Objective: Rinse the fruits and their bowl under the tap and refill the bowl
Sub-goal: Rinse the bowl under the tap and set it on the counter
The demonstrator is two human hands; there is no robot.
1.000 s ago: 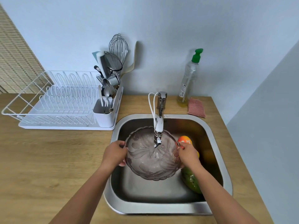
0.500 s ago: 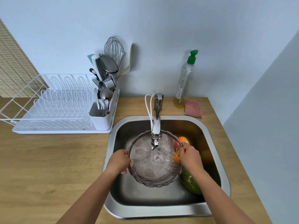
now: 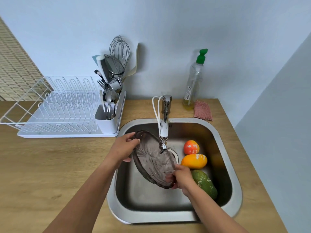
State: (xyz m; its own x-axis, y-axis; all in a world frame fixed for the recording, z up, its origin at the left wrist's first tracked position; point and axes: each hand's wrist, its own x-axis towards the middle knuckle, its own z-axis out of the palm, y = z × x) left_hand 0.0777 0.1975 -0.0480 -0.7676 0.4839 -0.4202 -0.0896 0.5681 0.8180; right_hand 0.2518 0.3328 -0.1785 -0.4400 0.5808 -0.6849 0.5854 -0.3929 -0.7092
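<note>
A smoky ribbed glass bowl [image 3: 154, 161] is tilted steeply inside the steel sink [image 3: 235, 190], right under the tap spout [image 3: 163, 132]. My left hand [image 3: 123, 148] grips its upper far rim. My right hand [image 3: 181, 176] grips its lower near rim. Three fruits lie on the sink floor to the right: a red-orange round fruit [image 3: 191, 147], an orange-yellow fruit [image 3: 194, 161] and a green mango [image 3: 206, 183], all apart from the bowl.
A white dish rack [image 3: 55, 111] with a cutlery holder [image 3: 107, 120] stands on the wooden counter left of the sink. A soap bottle [image 3: 193, 86] and a pink sponge [image 3: 202, 111] sit behind the sink on the right. A wall closes the right side.
The bowl has gone from roughly level under the tap to steeply tilted. My left hand rose to the far rim, my right dropped to the near rim, uncovering the fruits.
</note>
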